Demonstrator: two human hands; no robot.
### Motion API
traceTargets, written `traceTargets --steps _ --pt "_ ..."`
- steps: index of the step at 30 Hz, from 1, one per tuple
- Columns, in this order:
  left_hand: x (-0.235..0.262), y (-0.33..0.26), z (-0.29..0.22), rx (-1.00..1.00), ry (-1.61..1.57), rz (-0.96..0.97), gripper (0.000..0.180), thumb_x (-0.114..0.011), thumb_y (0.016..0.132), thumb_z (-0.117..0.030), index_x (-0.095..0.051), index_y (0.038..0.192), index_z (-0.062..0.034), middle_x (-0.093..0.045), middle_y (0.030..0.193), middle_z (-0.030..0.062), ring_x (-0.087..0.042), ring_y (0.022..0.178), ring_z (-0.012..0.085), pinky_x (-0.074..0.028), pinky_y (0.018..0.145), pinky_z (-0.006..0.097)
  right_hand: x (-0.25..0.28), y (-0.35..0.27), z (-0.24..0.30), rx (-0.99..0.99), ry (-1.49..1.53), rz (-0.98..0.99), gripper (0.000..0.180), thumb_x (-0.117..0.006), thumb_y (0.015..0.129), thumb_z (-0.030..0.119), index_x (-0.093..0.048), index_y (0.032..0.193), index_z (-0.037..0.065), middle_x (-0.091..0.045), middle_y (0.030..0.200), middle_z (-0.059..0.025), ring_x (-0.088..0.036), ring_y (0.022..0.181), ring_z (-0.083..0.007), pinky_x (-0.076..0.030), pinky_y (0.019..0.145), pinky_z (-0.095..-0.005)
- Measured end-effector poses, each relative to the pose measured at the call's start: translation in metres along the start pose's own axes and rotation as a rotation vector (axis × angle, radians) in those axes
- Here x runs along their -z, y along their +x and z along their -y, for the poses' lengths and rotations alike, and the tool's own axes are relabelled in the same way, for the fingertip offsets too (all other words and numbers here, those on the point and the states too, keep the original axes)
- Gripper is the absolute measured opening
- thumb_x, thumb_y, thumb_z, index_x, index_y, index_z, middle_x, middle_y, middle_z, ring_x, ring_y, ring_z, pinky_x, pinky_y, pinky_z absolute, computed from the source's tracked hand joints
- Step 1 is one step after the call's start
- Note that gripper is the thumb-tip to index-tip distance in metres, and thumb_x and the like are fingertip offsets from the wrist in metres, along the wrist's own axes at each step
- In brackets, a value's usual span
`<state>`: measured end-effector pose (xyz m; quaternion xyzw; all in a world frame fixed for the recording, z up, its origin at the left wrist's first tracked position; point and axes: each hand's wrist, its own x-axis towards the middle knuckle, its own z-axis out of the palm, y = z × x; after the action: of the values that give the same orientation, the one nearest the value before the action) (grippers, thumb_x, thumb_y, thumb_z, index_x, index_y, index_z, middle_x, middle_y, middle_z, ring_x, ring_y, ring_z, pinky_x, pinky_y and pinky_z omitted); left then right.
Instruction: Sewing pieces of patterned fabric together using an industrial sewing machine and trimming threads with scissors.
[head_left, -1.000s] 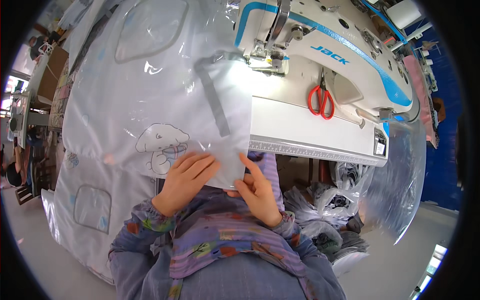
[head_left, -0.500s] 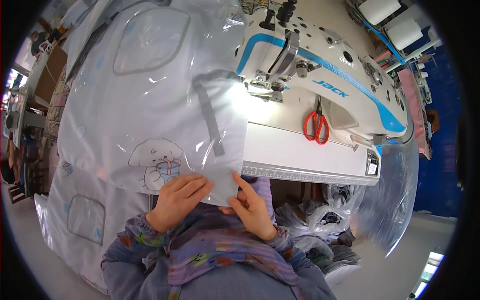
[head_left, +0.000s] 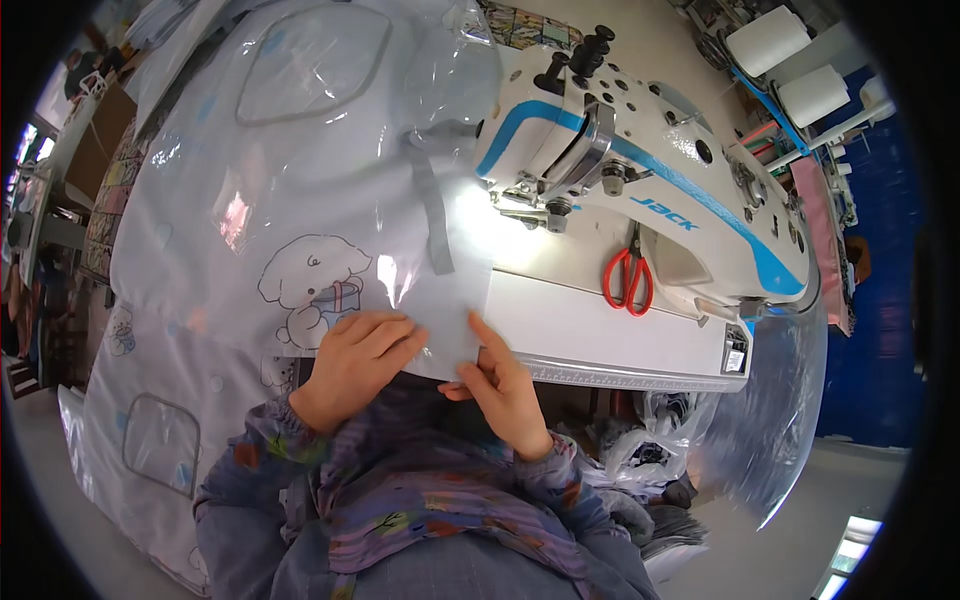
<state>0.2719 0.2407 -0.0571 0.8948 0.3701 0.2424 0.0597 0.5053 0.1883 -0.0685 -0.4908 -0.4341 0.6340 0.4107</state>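
Observation:
A large sheet of pale, glossy, plastic-like fabric [head_left: 300, 195] lies over the left of the table, with a printed cartoon dog [head_left: 310, 285] near its front. A grey strip [head_left: 434, 225] runs along it, close to the sewing machine [head_left: 650, 180]. The lit needle area is over the sheet's right side. My left hand [head_left: 357, 365] rests flat on the sheet beside the dog print, fingers extended. At the sheet's near right corner my right hand [head_left: 503, 390] grips the edge, index finger stretched along it and the other fingers partly hidden underneath.
Red-handled scissors [head_left: 628, 280] lie on the machine bed. A metal ruler [head_left: 620, 377] edges the table's front. Bundled material in clear plastic bags [head_left: 650, 450] sits below right. White thread cones [head_left: 770, 40] stand at the far right. More sheeting [head_left: 165, 440] hangs down at left.
The sheet has slid away from me past the needle area, carrying the dog print and grey strip farther forward. Both hands have moved forward with it. The view has shifted a little.

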Motion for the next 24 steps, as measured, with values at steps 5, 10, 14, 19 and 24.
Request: traceTargets --steps 5,10,14,19,24 --pt "-0.002 -0.003 -0.003 -0.006 0.138 0.016 0.036 -0.07 0.085 -0.012 -0.076 0.12 -0.0103 -0.068 0.118 0.0024 -0.068 0.114 0.0222 -0.056 0.095 0.039 0.038 -0.016 0.031 -0.124 -0.308 0.169 0.056 -0.065 0.106 0.005 -0.048 0.159 0.001 -0.073 0.086 -0.0089 -0.073 0.073 -0.013 -0.061 0.067 -0.0284" --pt "-0.005 -0.035 -0.047 0.077 -0.331 0.044 0.034 -0.072 0.09 -0.013 -0.075 0.123 -0.0098 -0.07 0.107 0.0044 -0.069 0.106 0.0221 -0.054 0.097 0.034 0.143 -0.001 0.068 0.267 -1.11 -0.688 0.019 -0.068 0.101 0.006 -0.069 0.118 0.0 -0.07 0.086 -0.0108 -0.067 0.072 -0.0222 -0.053 0.068 -0.0354" --pt "-0.042 -0.036 -0.082 0.693 -1.067 0.378 0.027 -0.068 0.103 -0.02 -0.075 0.125 -0.0051 -0.073 0.102 0.006 -0.068 0.098 0.017 -0.052 0.094 0.03 0.19 0.042 0.056 0.251 -1.576 -0.59 0.043 -0.067 0.103 0.019 -0.057 0.142 0.005 -0.067 0.111 -0.0206 -0.069 0.095 -0.0415 -0.056 0.079 -0.0497" --pt "-0.073 -0.017 -0.094 1.192 -1.775 -0.064 0.03 -0.067 0.108 -0.023 -0.075 0.123 0.0015 -0.076 0.108 0.0059 -0.068 0.091 0.0118 -0.054 0.086 0.027 0.19 0.054 0.058 0.332 -1.538 -0.437 0.049 -0.063 0.103 0.014 -0.049 0.149 0.003 -0.063 0.121 -0.0243 -0.067 0.102 -0.0438 -0.055 0.087 -0.0491" --pt "-0.069 -0.012 -0.095 1.28 -1.772 -0.148 0.027 -0.072 0.105 -0.023 -0.078 0.117 0.0004 -0.077 0.097 0.0048 -0.067 0.087 0.0088 -0.051 0.083 0.025 0.166 -0.011 0.086 -0.057 -0.732 -0.063 0.057 -0.065 0.101 0.005 -0.045 0.154 0.004 -0.059 0.119 -0.0108 -0.063 0.097 -0.02 -0.053 0.083 -0.0317"
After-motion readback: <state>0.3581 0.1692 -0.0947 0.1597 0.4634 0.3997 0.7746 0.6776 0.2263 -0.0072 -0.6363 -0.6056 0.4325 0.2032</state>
